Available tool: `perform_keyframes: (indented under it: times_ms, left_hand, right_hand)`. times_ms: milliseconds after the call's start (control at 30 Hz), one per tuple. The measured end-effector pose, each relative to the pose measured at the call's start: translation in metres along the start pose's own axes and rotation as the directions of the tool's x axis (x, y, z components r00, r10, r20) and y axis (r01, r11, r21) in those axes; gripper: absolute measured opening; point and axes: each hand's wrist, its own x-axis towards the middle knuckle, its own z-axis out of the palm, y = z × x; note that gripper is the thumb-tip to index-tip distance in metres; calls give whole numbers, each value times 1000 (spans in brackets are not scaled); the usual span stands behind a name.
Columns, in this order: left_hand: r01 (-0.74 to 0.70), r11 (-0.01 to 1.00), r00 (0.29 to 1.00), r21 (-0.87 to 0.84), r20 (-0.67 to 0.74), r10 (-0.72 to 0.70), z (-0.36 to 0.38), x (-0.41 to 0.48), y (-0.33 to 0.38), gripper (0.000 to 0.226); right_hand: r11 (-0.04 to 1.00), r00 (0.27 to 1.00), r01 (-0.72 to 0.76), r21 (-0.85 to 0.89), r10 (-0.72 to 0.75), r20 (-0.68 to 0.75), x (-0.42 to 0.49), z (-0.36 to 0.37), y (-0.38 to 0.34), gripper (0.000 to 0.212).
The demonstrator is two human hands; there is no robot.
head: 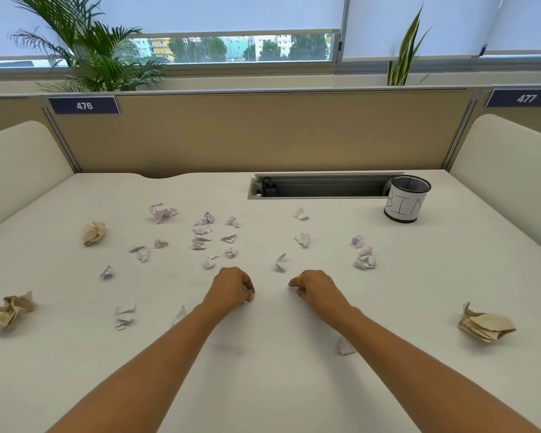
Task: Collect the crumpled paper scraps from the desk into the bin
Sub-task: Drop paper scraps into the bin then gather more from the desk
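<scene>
Several small white crumpled paper scraps (202, 235) lie scattered over the white desk (263, 385). Three larger beige crumpled wads lie at the far left (93, 233), near left (8, 310) and near right (484, 323). The bin (407, 202), a black mesh cup wrapped in white paper marked "BIN", stands at the back right. My left hand (230, 285) rests on the desk with its fingers closed on a small white scrap. My right hand (314, 285), wearing a gold ring, is closed on another small white scrap beside it.
An open cable tray (319, 186) with a black plug is set into the desk just left of the bin. A tan partition (256, 132) closes the back, and cream side panels (16, 164) flank the desk. Plants stand behind the partition.
</scene>
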Motion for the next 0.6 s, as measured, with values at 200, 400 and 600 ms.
perform_keyframes:
  times_ms: [200,400,600]
  left_hand:
    - [-28,998,995,-54,-99,22,-9,16,34,15]
    - [-162,986,974,-48,-170,152,-7,52,114,18]
    - [-328,945,931,-20,-178,319,0,96,215,19]
  right_hand:
    - [996,995,-33,79,40,-87,8,-27,31,33]
    - [985,968,-113,128,139,-208,27,-77,78,30]
    - [963,897,-153,224,230,-377,52,-143,141,26]
